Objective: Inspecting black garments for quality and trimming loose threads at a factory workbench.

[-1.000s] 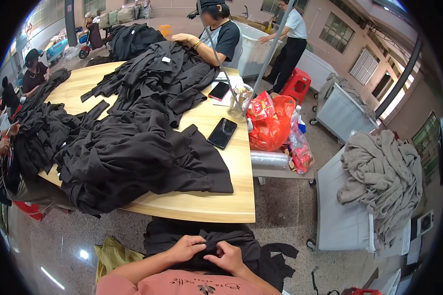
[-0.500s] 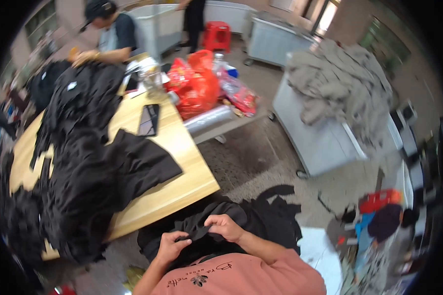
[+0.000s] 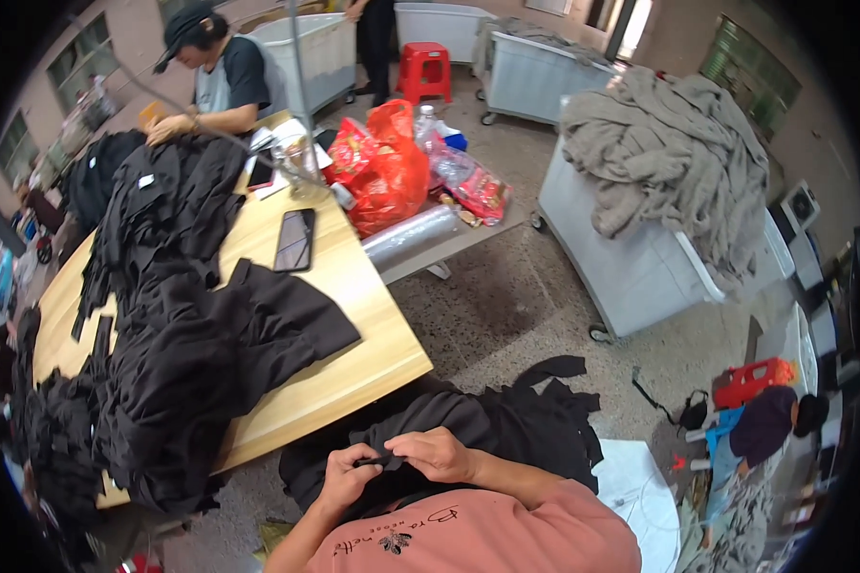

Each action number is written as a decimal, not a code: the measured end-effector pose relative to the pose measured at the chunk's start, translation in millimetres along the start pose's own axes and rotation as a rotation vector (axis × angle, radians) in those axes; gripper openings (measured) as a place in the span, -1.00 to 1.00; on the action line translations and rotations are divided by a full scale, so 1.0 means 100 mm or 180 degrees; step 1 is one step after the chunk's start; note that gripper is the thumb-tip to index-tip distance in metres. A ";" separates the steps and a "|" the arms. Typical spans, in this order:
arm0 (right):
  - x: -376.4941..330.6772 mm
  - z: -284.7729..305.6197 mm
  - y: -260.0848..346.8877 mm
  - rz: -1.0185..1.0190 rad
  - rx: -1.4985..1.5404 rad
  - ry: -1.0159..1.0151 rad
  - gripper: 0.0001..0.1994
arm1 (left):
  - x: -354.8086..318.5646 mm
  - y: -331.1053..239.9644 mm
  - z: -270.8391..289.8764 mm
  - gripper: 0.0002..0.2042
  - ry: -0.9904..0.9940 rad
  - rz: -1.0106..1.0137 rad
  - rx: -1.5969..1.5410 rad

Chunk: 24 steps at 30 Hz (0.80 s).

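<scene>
Black cloth (image 3: pixel 535 420) lies across my lap below the table's near edge. My left hand (image 3: pixel 352 472) pinches a narrow edge of it in front of my chest. Close beside it, my right hand (image 3: pixel 434 453) grips the same edge, with its fingers folded over the fabric. The short stretch of cloth between the two hands is dark, and its details cannot be made out. A large heap of black garments (image 3: pixel 182 334) covers the left part of the wooden table (image 3: pixel 373 358).
A phone (image 3: pixel 295 239) lies on the table near red plastic bags (image 3: pixel 392 181). Across the table another person (image 3: pixel 234 81) handles black garments. A wheeled bin (image 3: pixel 612 258) heaped with grey cloth (image 3: pixel 669 162) stands right. Behind are a red stool (image 3: pixel 424 72) and more bins.
My right hand has turned, its fingers now reaching over toward my left hand, and the two hands are closer together. The whole view has shifted slightly.
</scene>
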State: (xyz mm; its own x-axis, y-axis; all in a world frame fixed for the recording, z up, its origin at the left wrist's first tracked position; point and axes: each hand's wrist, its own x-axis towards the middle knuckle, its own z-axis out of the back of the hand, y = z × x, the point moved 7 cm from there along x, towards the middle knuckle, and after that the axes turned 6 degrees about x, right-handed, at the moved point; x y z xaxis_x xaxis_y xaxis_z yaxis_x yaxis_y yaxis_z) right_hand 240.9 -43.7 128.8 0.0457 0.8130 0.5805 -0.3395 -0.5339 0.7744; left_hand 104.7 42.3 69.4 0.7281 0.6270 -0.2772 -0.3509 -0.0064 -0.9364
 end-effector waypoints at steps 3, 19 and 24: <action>0.06 -0.18 0.03 -0.0126 0.0162 0.0435 -0.75 | -0.01 -0.01 -0.03 -0.94 0.0123 -0.0193 -0.0616; 0.04 -0.37 0.10 0.0332 -0.0397 0.0435 -0.82 | 0.01 0.03 -0.05 -0.97 0.0131 -0.0218 -0.0651; -0.02 -0.43 0.03 0.0255 -0.0466 0.0364 -0.77 | -0.05 0.23 -0.13 -0.95 0.0340 0.0078 -0.1131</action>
State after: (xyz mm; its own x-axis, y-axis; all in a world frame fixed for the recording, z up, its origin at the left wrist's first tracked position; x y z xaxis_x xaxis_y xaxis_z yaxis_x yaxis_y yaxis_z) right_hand 199.5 -37.2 119.4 -0.0913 0.7948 0.6000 -0.4710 -0.5653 0.6772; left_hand 100.7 28.8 46.6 0.7859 0.5386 -0.3038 -0.1563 -0.3023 -0.9403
